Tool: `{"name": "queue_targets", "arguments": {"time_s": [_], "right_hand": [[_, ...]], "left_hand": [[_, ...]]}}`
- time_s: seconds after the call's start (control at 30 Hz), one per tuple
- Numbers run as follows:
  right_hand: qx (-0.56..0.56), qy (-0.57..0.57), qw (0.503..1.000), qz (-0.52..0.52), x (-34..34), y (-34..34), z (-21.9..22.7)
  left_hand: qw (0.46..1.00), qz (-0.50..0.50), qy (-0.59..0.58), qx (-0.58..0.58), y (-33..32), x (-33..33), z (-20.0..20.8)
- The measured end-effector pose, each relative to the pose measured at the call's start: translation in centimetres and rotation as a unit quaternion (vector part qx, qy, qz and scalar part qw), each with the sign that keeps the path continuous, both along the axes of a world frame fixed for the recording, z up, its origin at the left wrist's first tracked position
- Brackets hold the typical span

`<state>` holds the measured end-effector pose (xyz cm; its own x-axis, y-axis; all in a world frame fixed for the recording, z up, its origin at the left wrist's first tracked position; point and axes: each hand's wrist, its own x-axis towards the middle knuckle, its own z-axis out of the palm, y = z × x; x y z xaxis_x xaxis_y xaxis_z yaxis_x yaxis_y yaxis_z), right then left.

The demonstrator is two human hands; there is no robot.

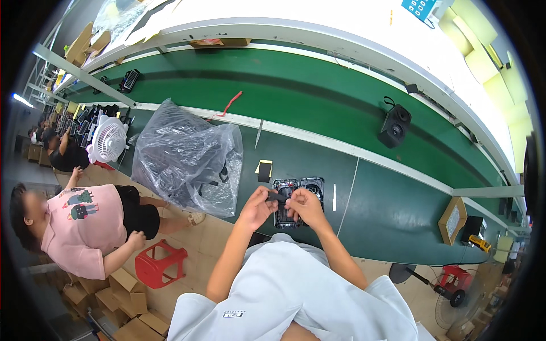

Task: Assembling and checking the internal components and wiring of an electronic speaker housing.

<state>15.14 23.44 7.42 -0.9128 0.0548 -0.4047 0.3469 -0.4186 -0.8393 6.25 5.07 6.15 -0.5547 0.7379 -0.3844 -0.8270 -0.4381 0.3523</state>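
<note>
Apparently you are at the step of working a small dark strip (pixel 276 197) over the open black case (pixel 289 220), left hand (pixel 257 210) and right hand (pixel 307 208) each pinching an end, so the next move likely needs light, steady fingers above that case.

Count one big plastic bag (pixel 190 150). Just right of it are two bare hands, the left hand (pixel 258 208) and right hand (pixel 306 208), with one dark piece (pixel 276 196) at their fingertips, plus two black casing halves (pixel 281 216), one black pad (pixel 264 172) and one white stick (pixel 334 198). Well right of the bag — one black speaker (pixel 393 128) and one yellow tool (pixel 479 243). Red stools (pixel 161 262) total two: one below the bag, one far right of it. Left of the bag — one white fan (pixel 109 140) and at least two other people (pixel 85 227).
</note>
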Motion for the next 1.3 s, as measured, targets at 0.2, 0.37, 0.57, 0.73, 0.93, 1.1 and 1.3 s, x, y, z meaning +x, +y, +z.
{"name": "queue_targets", "arguments": {"time_s": [0.2,0.37,0.57,0.73,0.93,1.1,1.3], "right_hand": [[0.556,0.144,0.806,-0.143,-3.7,-1.3,-2.4],[0.595,0.084,0.792,-0.107,-4.8,-2.3,-4.7],[0.612,0.05,0.784,-0.091,-4.9,-3.0,-5.5],[0.617,0.03,0.782,-0.081,-5.4,-3.2,-5.3],[0.627,0.042,0.774,-0.079,-5.8,-3.3,-5.2],[0.646,0.043,0.76,-0.063,-5.8,-3.1,-5.8],[0.665,0.061,0.742,-0.066,-5.9,-3.6,-5.7]], "left_hand": [[0.961,0.05,0.174,-0.209,2.1,-5.9,-3.6],[0.952,0.019,0.142,-0.272,2.5,-7.7,-4.7],[0.95,0.035,0.088,-0.298,0.4,-7.3,-5.4],[0.943,0.042,0.052,-0.327,0.2,-7.2,-5.0],[0.935,0.056,0.11,-0.331,0.0,-7.8,-5.5],[0.539,-0.052,0.664,-0.516,0.4,-8.5,-1.8],[0.329,-0.219,0.848,-0.355,2.3,-8.9,-2.0]]}}
